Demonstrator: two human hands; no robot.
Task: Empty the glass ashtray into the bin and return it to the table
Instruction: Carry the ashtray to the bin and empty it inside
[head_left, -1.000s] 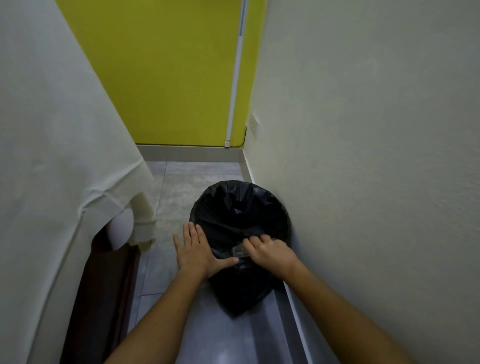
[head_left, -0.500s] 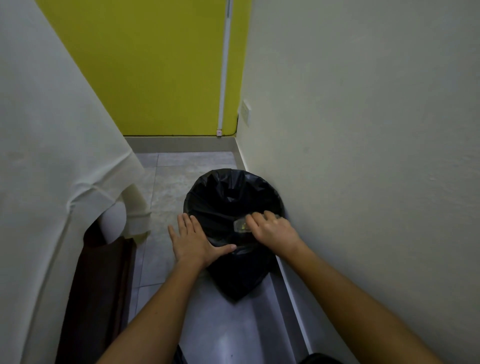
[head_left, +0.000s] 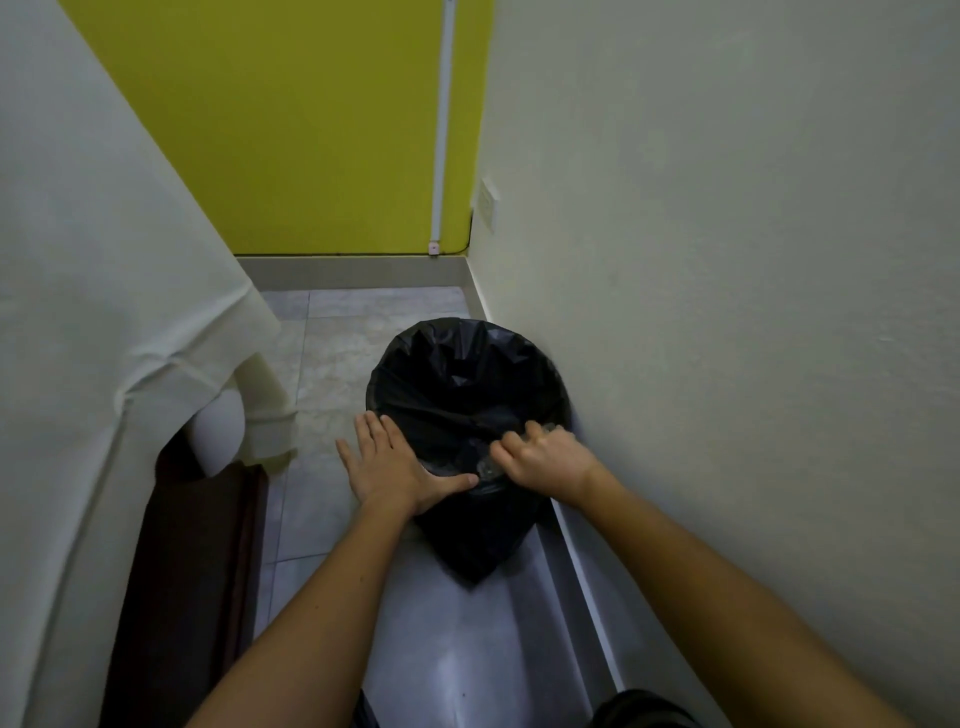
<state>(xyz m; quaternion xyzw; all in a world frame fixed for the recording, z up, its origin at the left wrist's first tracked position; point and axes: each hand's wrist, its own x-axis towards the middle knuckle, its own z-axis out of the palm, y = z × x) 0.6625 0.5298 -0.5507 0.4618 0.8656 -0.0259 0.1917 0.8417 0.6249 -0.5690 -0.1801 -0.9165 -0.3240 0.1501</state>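
Note:
The bin (head_left: 457, 374), lined with a black plastic bag, stands on the floor against the right wall. My right hand (head_left: 545, 460) is curled around the glass ashtray (head_left: 488, 466), tipped over the bin's near right rim; only a small clear edge of the glass shows below my fingers. My left hand (head_left: 389, 467) lies flat and open against the bin's near left rim, thumb on the bag. What lies inside the bin is too dark to make out.
A table draped in a white cloth (head_left: 104, 312) fills the left side, with a dark brown bench (head_left: 182, 571) under it. A cream wall (head_left: 727, 260) runs close on the right, a yellow wall (head_left: 311, 130) at the back. Grey tiled floor (head_left: 337, 364) lies between.
My right hand has rolled the ashtray further over the rim, so less glass shows. My left hand stays on the bin's edge. The view has shifted slightly.

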